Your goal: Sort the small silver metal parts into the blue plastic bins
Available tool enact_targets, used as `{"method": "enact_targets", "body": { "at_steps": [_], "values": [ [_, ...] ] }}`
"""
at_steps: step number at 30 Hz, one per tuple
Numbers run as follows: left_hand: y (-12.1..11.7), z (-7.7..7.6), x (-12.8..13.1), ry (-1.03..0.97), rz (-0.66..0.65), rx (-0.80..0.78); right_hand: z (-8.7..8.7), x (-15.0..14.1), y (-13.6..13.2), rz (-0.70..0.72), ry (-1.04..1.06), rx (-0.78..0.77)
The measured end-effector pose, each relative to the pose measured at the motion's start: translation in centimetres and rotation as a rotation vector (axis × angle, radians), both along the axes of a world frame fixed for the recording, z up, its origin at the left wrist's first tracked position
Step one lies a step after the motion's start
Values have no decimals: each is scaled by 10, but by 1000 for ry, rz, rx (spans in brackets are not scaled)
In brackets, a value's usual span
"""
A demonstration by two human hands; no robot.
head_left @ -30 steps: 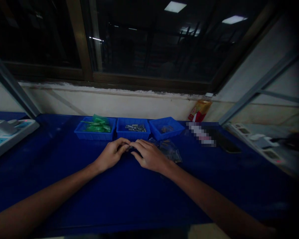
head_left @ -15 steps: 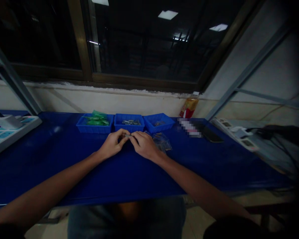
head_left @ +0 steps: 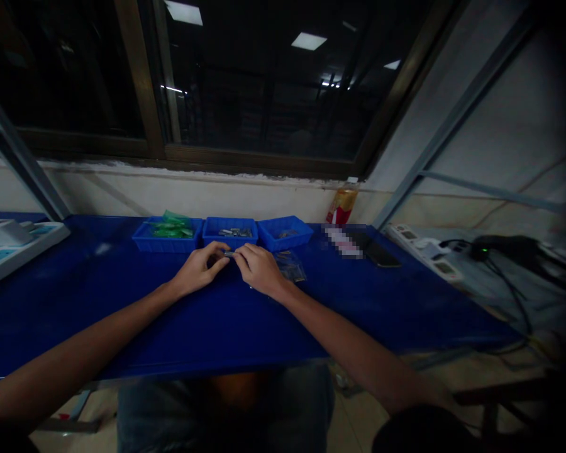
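Observation:
Between my two hands, just above the blue table [head_left: 193, 333], is a small silvery metal cylinder [head_left: 229, 254]. My left hand [head_left: 199, 269] pinches its left end between thumb and fingertips. The fingers of my right hand [head_left: 259, 267] are closed at its other end and partly hide it. Behind the hands stands a blue bin [head_left: 231, 241] with several similar metal pieces [head_left: 236, 232]. Some clear plastic bags [head_left: 290, 267] with small parts inside lie just beyond my right hand.
On the left is a blue bin [head_left: 167, 245] of green plastic packets [head_left: 172, 225]; on the right, a bin [head_left: 285, 240] of small parts. A bottle [head_left: 343, 204], a dark phone [head_left: 382, 255] and a power strip [head_left: 424, 251] are at right. Another power strip [head_left: 23, 251] lies at left.
The camera view has shifted, so the table's front edge and my legs show now. Both hands stay together, and the metal piece between them is more exposed than before.

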State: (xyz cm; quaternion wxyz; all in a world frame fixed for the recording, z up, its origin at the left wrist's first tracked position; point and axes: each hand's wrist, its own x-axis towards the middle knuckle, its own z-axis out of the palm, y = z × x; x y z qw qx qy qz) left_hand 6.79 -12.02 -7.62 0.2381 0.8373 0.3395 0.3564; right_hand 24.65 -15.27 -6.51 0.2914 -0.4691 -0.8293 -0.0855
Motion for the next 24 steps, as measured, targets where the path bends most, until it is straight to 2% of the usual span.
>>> {"method": "enact_targets", "body": {
  "at_steps": [8,13,18,21,24],
  "values": [
    [-5,6,1,96,24,107,3,1,-2,90,121,-68],
    [-5,8,-1,127,11,100,4,0,-2,150,51,-24],
    [-5,5,-2,63,18,66,1,-1,2,71,-4,-14],
    [-6,2,0,82,-3,157,-1,-1,4,16,-39,-41],
    [-7,0,1,118,20,250,0,-1,3,24,-44,-45]
  ]
}}
